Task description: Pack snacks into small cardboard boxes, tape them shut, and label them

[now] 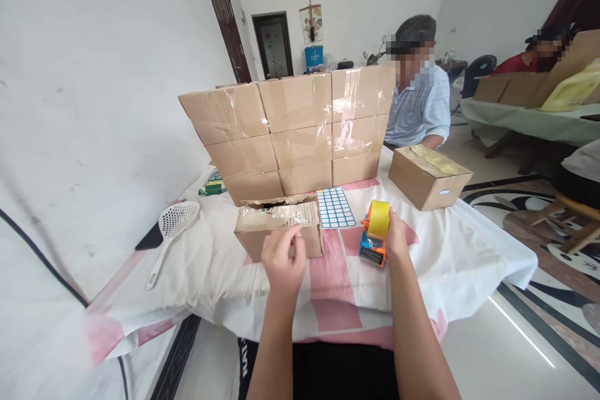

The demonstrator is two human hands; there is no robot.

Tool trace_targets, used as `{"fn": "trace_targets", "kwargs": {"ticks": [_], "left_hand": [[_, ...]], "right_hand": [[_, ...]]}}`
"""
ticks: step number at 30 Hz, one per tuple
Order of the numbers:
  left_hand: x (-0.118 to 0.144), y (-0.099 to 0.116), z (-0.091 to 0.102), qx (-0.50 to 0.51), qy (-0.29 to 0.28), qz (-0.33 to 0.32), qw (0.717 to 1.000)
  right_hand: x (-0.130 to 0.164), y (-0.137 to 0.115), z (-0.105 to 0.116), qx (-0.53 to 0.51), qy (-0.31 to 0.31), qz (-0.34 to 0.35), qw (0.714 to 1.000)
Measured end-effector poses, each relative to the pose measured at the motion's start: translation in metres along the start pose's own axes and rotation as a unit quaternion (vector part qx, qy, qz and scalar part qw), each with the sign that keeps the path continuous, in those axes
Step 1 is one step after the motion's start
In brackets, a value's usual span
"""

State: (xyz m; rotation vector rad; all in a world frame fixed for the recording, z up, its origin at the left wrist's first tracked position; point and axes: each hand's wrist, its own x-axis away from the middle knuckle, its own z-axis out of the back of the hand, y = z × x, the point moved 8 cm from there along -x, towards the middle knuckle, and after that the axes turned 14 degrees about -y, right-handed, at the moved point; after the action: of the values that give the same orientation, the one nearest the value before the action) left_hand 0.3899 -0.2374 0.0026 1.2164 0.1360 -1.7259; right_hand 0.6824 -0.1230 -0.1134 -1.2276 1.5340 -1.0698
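On the table in front of me, a small cardboard box [276, 240] stands with its top partly uncovered; a torn edge and pale contents under clear film show. My left hand [282, 257] is at its near right side, thumb and forefinger bent together near the top edge. Whether something thin is between those fingertips is hidden. In my right hand [397, 236] is an orange and blue tape dispenser [372, 249] with a wide yellow roll, held to the right of the box. Between them, farther back, lies a sheet of blue-bordered labels [335, 207].
Taped cardboard boxes [300, 131] form a stacked wall behind the work area. A closed box [429, 178] sits at right, near a seated person [417, 100]. At left lie a white slotted skimmer [178, 220] and a green packet [213, 184].
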Motion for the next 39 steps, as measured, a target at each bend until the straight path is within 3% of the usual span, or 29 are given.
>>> {"fn": "trace_targets", "kwargs": {"ticks": [3,6,9,12,19,22,27,32,39], "left_hand": [[0.008,0.016,-0.039,0.093,-0.142,0.006,0.986],[0.019,0.028,-0.082,0.117,-0.307,0.056,0.943],[0.026,0.027,-0.102,0.132,-0.383,0.113,0.907],[0.027,0.022,-0.105,0.111,-0.412,0.128,0.895],[0.026,0.024,-0.102,0.082,-0.451,0.05,0.887],[0.027,0.023,-0.102,0.088,-0.46,0.05,0.882],[0.031,0.016,-0.102,0.162,-0.443,0.091,0.877],[0.033,0.013,-0.105,0.263,-0.423,0.086,0.863],[0.032,0.008,-0.105,0.304,-0.417,0.091,0.852]], "right_hand": [[0.002,-0.003,-0.023,-0.038,-0.024,-0.011,0.999],[0.007,-0.013,-0.046,-0.04,-0.044,0.0,0.998],[0.014,-0.022,-0.06,-0.011,-0.054,0.012,0.998],[0.018,-0.027,-0.063,0.015,-0.042,0.017,0.999],[0.017,-0.02,-0.067,-0.013,-0.056,-0.039,0.998],[0.018,-0.018,-0.069,-0.022,-0.068,-0.066,0.995],[0.021,-0.018,-0.072,-0.02,-0.073,-0.096,0.992],[0.025,-0.02,-0.075,0.002,-0.07,-0.094,0.993],[0.022,-0.016,-0.08,0.03,-0.09,-0.079,0.992]]}}
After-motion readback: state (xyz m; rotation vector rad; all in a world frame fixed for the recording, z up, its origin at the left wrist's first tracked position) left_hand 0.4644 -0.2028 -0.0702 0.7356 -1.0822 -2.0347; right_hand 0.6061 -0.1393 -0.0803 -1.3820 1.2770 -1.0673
